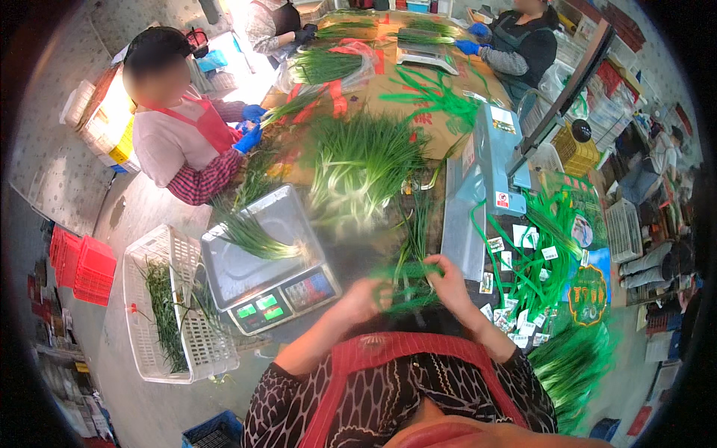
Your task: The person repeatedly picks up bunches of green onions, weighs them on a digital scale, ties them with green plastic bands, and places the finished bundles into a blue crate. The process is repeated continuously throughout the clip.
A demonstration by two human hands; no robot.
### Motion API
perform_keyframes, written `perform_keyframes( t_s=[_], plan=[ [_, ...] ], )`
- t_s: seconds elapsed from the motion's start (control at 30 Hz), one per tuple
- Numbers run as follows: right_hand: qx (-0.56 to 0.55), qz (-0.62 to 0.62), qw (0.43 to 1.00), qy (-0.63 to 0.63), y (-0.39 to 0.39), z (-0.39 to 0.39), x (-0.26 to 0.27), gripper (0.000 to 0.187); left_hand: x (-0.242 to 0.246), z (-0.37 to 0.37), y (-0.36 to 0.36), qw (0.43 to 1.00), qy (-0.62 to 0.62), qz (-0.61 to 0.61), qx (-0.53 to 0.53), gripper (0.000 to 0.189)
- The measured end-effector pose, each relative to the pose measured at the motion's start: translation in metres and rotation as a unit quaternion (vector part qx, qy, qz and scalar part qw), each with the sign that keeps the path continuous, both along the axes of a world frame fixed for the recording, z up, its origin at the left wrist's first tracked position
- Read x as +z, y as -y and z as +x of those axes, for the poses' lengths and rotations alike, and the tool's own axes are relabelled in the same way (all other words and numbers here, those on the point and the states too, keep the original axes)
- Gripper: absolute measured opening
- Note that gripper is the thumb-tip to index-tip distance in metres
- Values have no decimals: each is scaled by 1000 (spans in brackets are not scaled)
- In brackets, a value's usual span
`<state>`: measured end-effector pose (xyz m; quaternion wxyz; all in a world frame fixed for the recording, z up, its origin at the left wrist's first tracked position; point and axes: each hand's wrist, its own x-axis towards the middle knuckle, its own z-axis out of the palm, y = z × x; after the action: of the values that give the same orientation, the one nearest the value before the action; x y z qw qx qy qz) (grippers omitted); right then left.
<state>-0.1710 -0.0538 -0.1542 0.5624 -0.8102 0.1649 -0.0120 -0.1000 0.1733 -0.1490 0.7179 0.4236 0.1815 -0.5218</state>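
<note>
Just in front of my apron, my left hand (367, 295) and my right hand (451, 280) grip a green plastic strap (406, 271), which is blurred between them. A thin bunch of scallions (414, 232) lies at the strap, leaves pointing away from me. Whether the strap circles the bunch fully is too blurred to tell. A larger heap of scallions (367, 151) lies beyond my hands. Left of my hands, a digital scale (257, 274) carries a small scallion bunch (260, 242). Near my right hand stands a blue-grey tabletop machine (498, 151).
Green straps with printed tags (521, 302) lie tangled right of the machine, with bundled scallions (574, 364) below. A white crate (185, 313) holding loose greens stands at left. Co-workers with gloved hands (249, 134) stand around the table. Red baskets (92, 269) sit on the floor.
</note>
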Motion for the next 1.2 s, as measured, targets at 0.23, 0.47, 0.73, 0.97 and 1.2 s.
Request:
perform_keyframes(
  t_s=[0.23, 0.47, 0.73, 0.97, 1.2],
  plan=[
    [60, 212, 961, -169, -21, -14, -35, 25, 47, -9, 10, 966, 122, -210, -89, 19],
    [29, 649, 759, -50, -45, -12, 48, 37, 53, 11, 14, 879, 140, -305, 338, 42],
    [189, 378, 875, 238, -102, 52, 95, 37, 23, -38, -11, 855, 474, -154, 146, 104],
    [228, 100, 951, 185, -174, 103, 50, 70, 34, -14, -87, 815, 277, 10, 509, 82],
    [329, 94, 929, -143, -210, 198, 13, 48, 23, 17, -123, 847, 187, -14, 497, 36]
  ],
)
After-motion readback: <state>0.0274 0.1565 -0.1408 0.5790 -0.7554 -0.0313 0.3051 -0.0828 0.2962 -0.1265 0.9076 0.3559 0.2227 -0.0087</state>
